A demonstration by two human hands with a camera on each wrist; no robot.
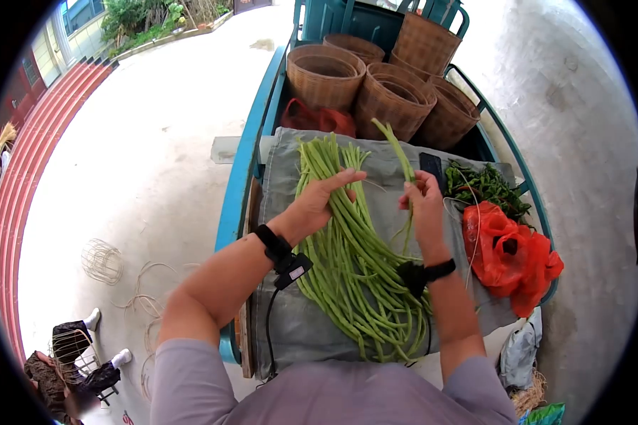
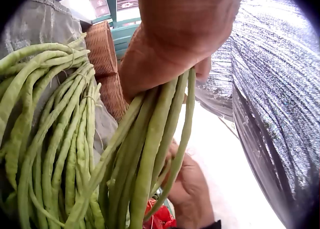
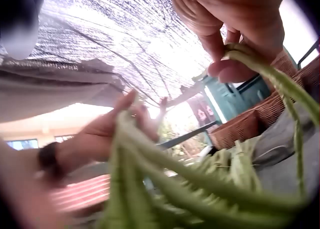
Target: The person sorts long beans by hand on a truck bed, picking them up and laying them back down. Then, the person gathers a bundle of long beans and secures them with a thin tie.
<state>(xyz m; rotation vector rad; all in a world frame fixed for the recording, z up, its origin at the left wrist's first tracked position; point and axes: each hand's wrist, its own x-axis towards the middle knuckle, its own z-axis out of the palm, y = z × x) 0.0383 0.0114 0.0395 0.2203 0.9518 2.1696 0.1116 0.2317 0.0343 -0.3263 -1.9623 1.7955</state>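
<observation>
The left hand (image 1: 317, 200) grips a bunch of long green beans (image 1: 358, 230) trailing over the grey sheet (image 1: 278, 177), the right hand (image 1: 424, 204) pinches a few beans (image 1: 398, 147) just beside it, and good practice appears to require a light hold with tips level to avoid snapping.

Wicker baskets (image 1: 325, 86) in teal cart (image 1: 232, 212); red plastic bag (image 1: 490, 241) beside green peppers (image 1: 490, 188); red steps (image 1: 44, 157) far left.
</observation>
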